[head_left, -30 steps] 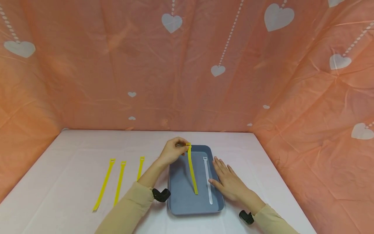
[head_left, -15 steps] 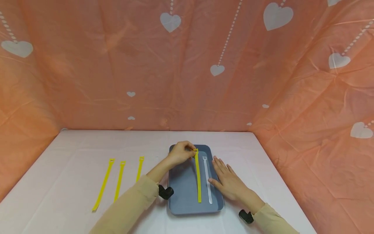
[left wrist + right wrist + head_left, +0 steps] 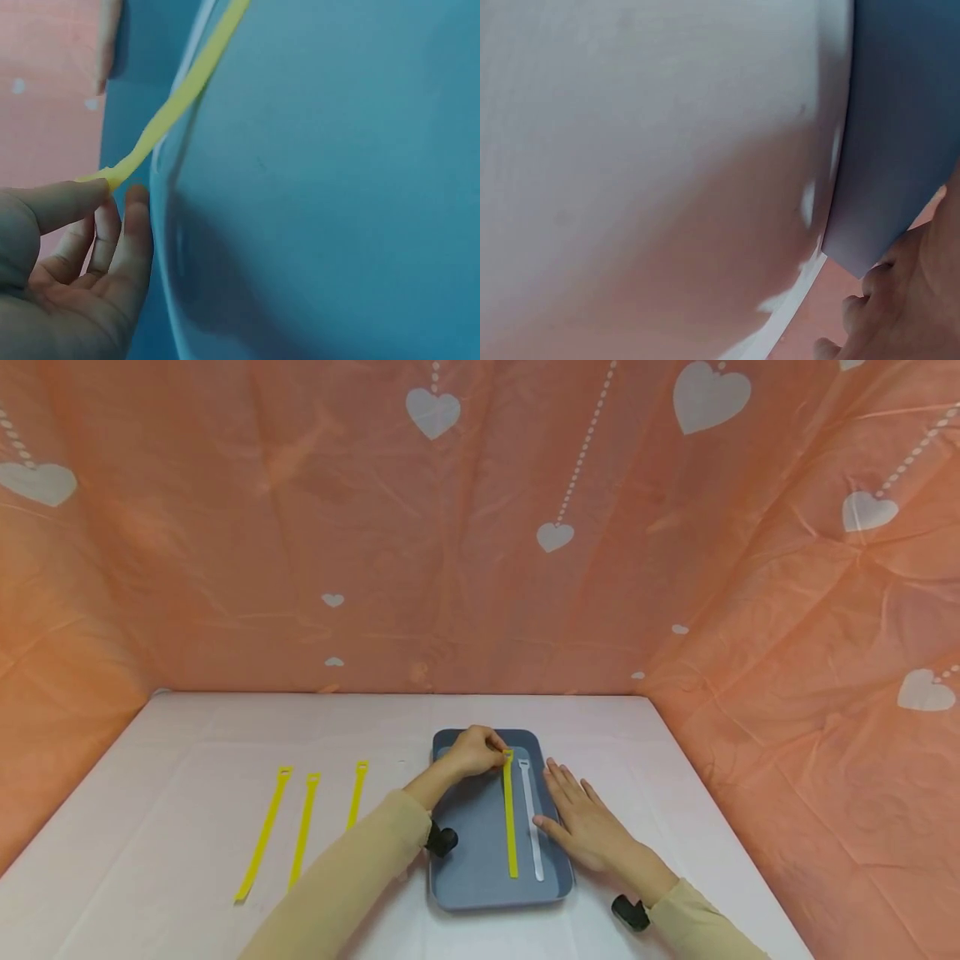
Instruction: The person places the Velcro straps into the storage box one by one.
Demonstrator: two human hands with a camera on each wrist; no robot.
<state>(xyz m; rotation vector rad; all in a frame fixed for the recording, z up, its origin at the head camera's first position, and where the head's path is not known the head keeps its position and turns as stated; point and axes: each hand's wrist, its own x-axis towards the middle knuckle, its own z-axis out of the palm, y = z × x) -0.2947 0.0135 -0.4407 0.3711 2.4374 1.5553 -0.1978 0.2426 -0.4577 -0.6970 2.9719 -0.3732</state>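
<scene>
My left hand pinches a yellow cable strap by its slotted head, between thumb and fingers, over the far part of a blue-grey tray. The strap runs lengthwise toward the near end of the tray. Just right of it, a white cable strap lies in the tray, nearly parallel. In the left wrist view the thumb is at the yellow strap's head, and the strap slants up to the right. My right hand rests with straight fingers along the tray's right side, its thumb over the rim.
Several more yellow straps lie spaced out on the white tablecloth left of the tray; my left sleeve partly covers some. An orange curtain with hearts stands behind the table.
My left hand has moved right and toward me with the yellow strap, which now runs beside the white one lower over the tray. The right hand has stayed in place.
</scene>
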